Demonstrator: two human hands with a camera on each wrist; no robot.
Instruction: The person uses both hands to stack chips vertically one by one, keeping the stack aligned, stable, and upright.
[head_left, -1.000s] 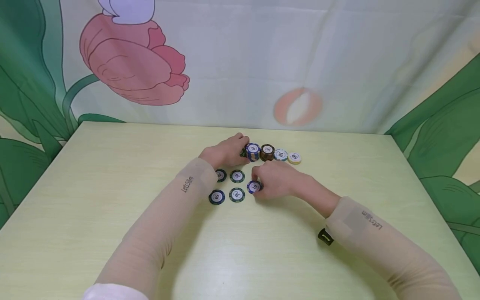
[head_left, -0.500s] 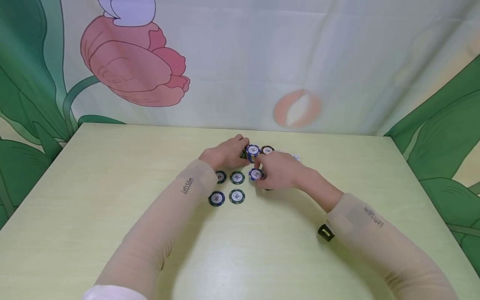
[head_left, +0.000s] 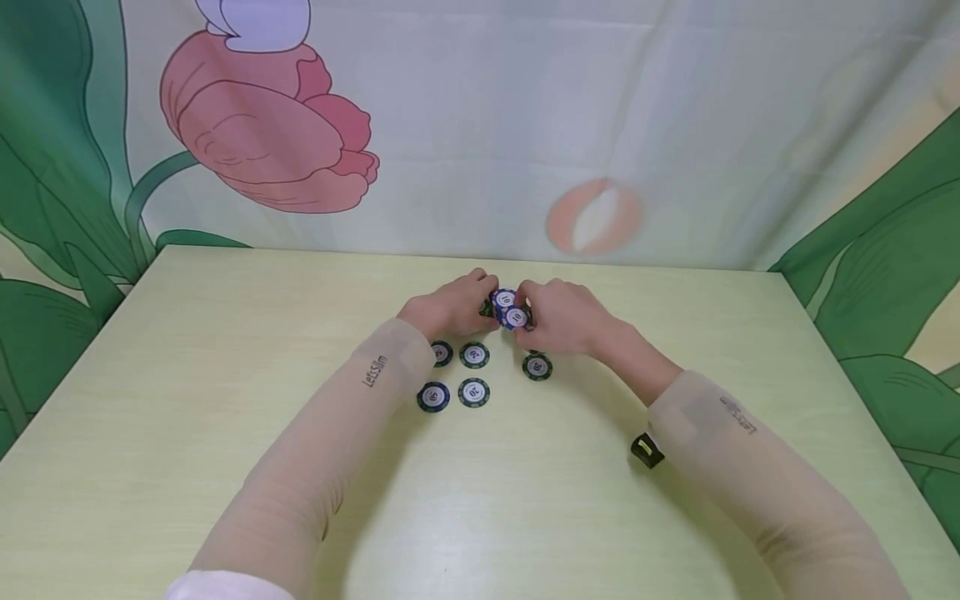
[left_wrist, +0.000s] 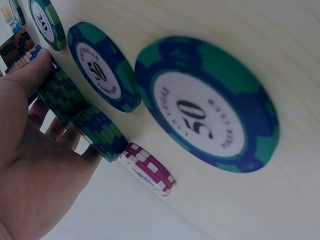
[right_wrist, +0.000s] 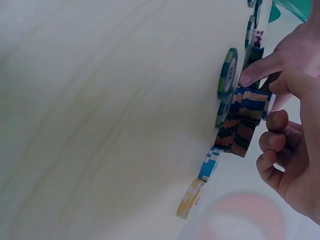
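Observation:
My left hand (head_left: pixel 456 305) reaches around the poker chip stacks at the back of the table. Its thumb lies in front of the blue stack (head_left: pixel 505 298), beside a dark green stack (left_wrist: pixel 62 95); its other fingers go behind them. My right hand (head_left: pixel 562 318) pinches a blue poker chip (head_left: pixel 516 317) marked 10, held just at the front edge of the blue stack's top. Whether the chip touches the stack, I cannot tell. In the right wrist view the blue stack (right_wrist: pixel 250 103) shows orange-tan stripes, with a brown stack (right_wrist: pixel 237 134) against it.
Several loose chips lie in front: green 20s (head_left: pixel 474 392), a blue-green 50 (head_left: pixel 433 397) and a green one (head_left: pixel 537 367) below my right hand. Continuing the row are green-blue (left_wrist: pixel 102 132), pink-white (left_wrist: pixel 150 169), light blue (right_wrist: pixel 210 163) and yellow stacks (right_wrist: pixel 191 199).
My right hand has lifted the blue chip off the table and carried it back to the blue stack, uncovering a green chip and covering the stacks to the right. My left hand has stayed put.

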